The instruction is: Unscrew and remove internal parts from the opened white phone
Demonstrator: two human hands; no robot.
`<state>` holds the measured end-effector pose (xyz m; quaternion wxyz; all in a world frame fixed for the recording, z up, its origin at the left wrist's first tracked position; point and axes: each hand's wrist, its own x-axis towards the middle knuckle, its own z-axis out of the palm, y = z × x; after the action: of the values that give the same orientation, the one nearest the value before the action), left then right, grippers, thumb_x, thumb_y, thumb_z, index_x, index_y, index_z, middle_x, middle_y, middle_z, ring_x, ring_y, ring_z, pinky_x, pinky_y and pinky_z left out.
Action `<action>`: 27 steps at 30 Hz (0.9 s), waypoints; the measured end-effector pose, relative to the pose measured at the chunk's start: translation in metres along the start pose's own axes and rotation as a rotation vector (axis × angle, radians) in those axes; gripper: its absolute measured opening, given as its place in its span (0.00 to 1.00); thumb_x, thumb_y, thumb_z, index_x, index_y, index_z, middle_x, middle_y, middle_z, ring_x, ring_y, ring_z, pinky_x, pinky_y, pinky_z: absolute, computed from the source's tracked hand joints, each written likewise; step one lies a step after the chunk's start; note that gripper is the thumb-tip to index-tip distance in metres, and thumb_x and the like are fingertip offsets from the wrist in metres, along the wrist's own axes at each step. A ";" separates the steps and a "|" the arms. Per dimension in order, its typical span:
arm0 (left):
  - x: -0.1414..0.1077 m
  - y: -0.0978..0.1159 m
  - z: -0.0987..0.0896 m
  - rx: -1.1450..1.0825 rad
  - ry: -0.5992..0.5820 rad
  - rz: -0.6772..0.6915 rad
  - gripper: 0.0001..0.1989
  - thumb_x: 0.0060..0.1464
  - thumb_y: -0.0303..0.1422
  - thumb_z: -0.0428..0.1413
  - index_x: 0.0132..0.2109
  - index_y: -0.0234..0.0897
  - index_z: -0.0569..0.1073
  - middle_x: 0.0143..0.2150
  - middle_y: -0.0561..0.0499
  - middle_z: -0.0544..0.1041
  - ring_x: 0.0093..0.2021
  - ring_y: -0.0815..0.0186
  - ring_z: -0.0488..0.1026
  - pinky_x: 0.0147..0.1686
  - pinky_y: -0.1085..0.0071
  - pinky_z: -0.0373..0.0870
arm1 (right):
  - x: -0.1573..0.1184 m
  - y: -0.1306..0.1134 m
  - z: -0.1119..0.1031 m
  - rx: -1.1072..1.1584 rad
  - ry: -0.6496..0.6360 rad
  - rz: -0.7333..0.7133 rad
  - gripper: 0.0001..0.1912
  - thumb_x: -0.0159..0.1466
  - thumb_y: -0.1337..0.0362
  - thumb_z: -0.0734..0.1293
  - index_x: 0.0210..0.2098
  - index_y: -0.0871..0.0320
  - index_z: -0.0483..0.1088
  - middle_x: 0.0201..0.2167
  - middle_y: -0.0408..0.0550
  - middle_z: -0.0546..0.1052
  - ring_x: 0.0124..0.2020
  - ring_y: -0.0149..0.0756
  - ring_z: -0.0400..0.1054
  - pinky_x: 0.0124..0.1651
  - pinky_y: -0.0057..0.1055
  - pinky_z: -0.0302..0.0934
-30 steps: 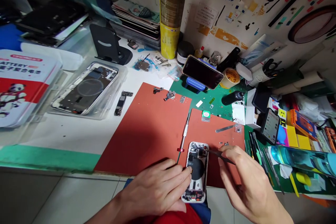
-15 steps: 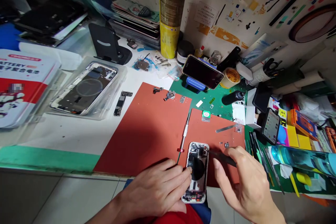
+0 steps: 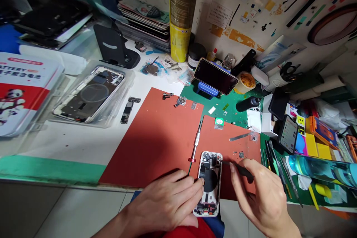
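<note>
An opened smartphone rear housing [image 3: 209, 184] lies on the red mat [image 3: 156, 137], its internals and dark round coil area showing. The fingertips of my left hand [image 3: 164, 202] press its left edge, steadying it. My right hand [image 3: 259, 193] grips slim black tweezers [image 3: 240, 167], their thin tip at the housing's upper right corner. What the tip touches is too small to tell. A red-tipped precision screwdriver [image 3: 196, 143] lies just above the housing. Tiny screws or parts [image 3: 241, 154] sit to the right.
Beyond the mat stand a spray can [image 3: 181, 18] and a phone on a blue stand [image 3: 216, 76]. A second housing in a clear tray [image 3: 89, 95] and a logic board [image 3: 126, 113] lie left. Tools and a water bottle [image 3: 320, 171] crowd the right.
My right hand has shifted slightly, its index finger lifting from the tweezers, whose tip stays at the housing's upper corner. My left hand and the housing have not visibly moved.
</note>
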<state>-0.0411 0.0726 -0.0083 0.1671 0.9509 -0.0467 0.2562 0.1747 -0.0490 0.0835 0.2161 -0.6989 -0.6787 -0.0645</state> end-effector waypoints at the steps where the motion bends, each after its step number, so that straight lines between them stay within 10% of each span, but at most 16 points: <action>1: 0.000 0.000 0.000 -0.001 0.000 -0.002 0.24 0.65 0.50 0.55 0.47 0.31 0.79 0.48 0.43 0.83 0.39 0.62 0.74 0.42 0.62 0.65 | -0.001 0.000 0.000 0.013 -0.001 0.001 0.14 0.65 0.74 0.68 0.50 0.65 0.67 0.35 0.51 0.75 0.33 0.32 0.68 0.34 0.32 0.64; 19: 0.001 0.001 -0.002 -0.082 -0.019 -0.042 0.27 0.69 0.51 0.48 0.49 0.31 0.77 0.48 0.44 0.83 0.38 0.63 0.74 0.41 0.61 0.68 | -0.015 0.000 0.005 -0.053 0.111 0.055 0.18 0.64 0.72 0.70 0.53 0.64 0.68 0.38 0.51 0.78 0.34 0.33 0.74 0.38 0.30 0.71; 27: 0.034 -0.002 -0.015 -0.290 0.127 -0.414 0.10 0.70 0.28 0.50 0.50 0.38 0.75 0.42 0.51 0.82 0.40 0.67 0.78 0.44 0.71 0.74 | -0.040 0.007 0.008 0.426 0.338 0.940 0.21 0.62 0.51 0.74 0.48 0.56 0.68 0.28 0.43 0.78 0.24 0.33 0.74 0.27 0.26 0.70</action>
<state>-0.0187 0.0800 0.0206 0.3531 0.8884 0.1230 0.2664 0.1768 -0.0824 0.0596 0.4647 -0.8478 -0.2469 0.0663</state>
